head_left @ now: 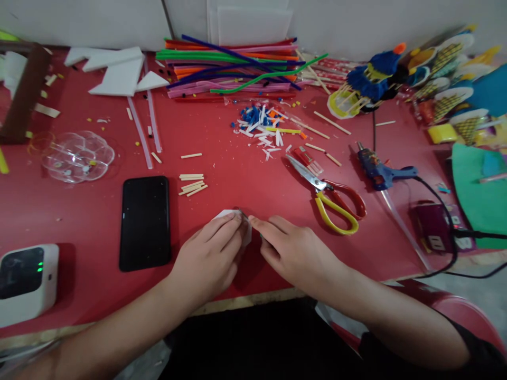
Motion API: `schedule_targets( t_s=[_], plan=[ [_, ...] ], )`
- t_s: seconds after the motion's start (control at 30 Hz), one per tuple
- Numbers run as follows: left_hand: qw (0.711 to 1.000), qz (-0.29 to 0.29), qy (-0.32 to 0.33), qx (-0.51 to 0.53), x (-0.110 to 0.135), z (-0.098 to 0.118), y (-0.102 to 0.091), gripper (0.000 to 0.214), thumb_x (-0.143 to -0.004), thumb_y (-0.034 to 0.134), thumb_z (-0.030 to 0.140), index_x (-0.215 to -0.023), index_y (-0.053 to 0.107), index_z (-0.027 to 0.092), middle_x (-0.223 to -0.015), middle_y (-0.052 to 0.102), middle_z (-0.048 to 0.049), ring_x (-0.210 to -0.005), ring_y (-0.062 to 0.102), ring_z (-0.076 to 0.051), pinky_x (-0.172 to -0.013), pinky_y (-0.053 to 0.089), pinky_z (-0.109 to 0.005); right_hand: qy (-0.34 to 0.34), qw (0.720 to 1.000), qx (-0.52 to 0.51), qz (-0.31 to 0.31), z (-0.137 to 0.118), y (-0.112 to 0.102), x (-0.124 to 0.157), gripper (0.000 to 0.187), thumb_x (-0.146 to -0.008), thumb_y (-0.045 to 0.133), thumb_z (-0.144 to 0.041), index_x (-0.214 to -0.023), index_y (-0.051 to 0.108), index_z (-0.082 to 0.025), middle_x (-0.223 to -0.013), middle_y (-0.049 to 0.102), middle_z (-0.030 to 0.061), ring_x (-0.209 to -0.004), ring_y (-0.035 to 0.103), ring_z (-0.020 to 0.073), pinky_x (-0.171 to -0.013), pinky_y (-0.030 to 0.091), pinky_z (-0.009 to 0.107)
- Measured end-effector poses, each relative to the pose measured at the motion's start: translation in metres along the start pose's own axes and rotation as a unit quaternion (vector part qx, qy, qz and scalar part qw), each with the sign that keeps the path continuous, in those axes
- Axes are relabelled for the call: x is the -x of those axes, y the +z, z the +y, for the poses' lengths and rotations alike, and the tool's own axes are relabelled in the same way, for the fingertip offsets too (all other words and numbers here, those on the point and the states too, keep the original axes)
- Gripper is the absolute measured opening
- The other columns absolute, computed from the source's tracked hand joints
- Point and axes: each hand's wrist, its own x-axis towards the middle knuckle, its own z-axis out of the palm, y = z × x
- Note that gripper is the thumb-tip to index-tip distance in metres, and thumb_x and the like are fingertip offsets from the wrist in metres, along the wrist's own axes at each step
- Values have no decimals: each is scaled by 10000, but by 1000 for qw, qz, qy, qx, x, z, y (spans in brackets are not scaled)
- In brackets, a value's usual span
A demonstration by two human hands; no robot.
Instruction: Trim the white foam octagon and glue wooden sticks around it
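Close to the table's front edge, my left hand (216,248) presses its closed fingers on a small white sheet piece (247,235), which looks like foam board or thick paper. Most of the piece is hidden under the fingers. My right hand (295,248) is closed, index finger stretched along a thin dark-tipped blade (243,213) that meets the piece's upper right corner. Its handle is hidden in the palm. Short wooden sticks (192,184) lie beyond my left hand. Scissors (330,198) with one yellow and one red handle rest beyond my right hand.
A black phone (144,224) lies left of my hands, with a white device (29,282) farther left. At right are a blue glue gun (382,169) with its cable and a green sheet (481,195). Pipe cleaners (237,66) and small scraps (259,124) lie at the back.
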Motion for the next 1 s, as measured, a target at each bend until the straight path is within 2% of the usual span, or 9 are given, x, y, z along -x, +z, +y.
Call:
schedule_targets(
  t_s=[0.2, 0.53, 0.73, 1.0],
  plan=[
    [999, 18, 28, -37, -1, -1, -2, 501, -808, 443, 56, -1264, 640, -7, -1248, 712, -161, -1215, 627, -295, -1135, 479, -402, -6, 999, 1, -31, 1, -4, 5, 539, -870, 463, -83, -1388, 603, -131, -938, 701, 86, -624, 602, 156, -511, 413, 265],
    [999, 26, 26, -35, -2, 0, 0, 438, -877, 439, 56, -1269, 630, 12, -1250, 706, -163, -1228, 626, -282, -1131, 478, -398, -38, 999, -34, 2, 6, -3, 15, 502, -874, 447, -67, -1349, 610, -57, -967, 713, 127, -687, 677, 202, -589, 567, 340],
    [999, 27, 15, -17, -3, 0, 0, 385, -935, 478, 106, -1270, 640, 9, -1264, 712, -174, -1203, 649, -291, -1105, 507, -421, -45, 997, -55, 10, 9, -3, 23, 488, -886, 443, -73, -1342, 615, -59, -966, 722, 125, -742, 714, 224, -658, 622, 379],
    [999, 53, 8, 6, -3, -1, 2, 368, -987, 469, 170, -1281, 626, 17, -1276, 709, -172, -1195, 655, -281, -1053, 549, -421, -8, 997, -77, 0, 8, -1, 45, 478, -918, 421, -95, -1358, 608, -107, -953, 720, 102, -722, 728, 241, -612, 635, 409]
  ],
)
